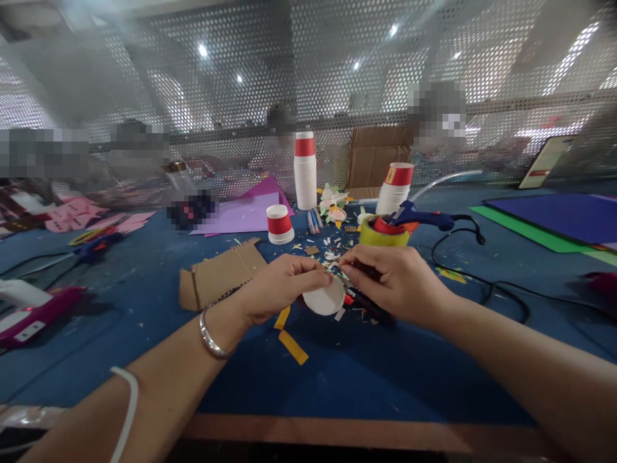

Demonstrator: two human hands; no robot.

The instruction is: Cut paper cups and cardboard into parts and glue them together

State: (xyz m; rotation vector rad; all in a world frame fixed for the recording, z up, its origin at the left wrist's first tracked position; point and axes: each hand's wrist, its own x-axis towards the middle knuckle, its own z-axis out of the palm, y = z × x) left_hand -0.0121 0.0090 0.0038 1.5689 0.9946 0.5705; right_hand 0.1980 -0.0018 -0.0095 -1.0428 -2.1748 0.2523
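My left hand (294,283), a silver bangle at its wrist, grips a small white round piece (325,300) that looks like part of a paper cup. Its thumb lies over the upper edge. Just to the right, my right hand (385,276) is closed in a pinch close to that edge; whatever sits between its fingertips is too small to make out. Beneath and behind the hands lie paper scraps (332,247). Orange-yellow paper strips (294,348) rest on the blue table below my left hand.
Corrugated cardboard (224,273) lies left of my hands. Behind stand a red-and-white paper cup (280,225) and a tall cup stack (305,173). A blue glue gun (419,217) rests on yellow tape rolls (383,236), its cable trailing right. Coloured sheets (554,218) lie far right.
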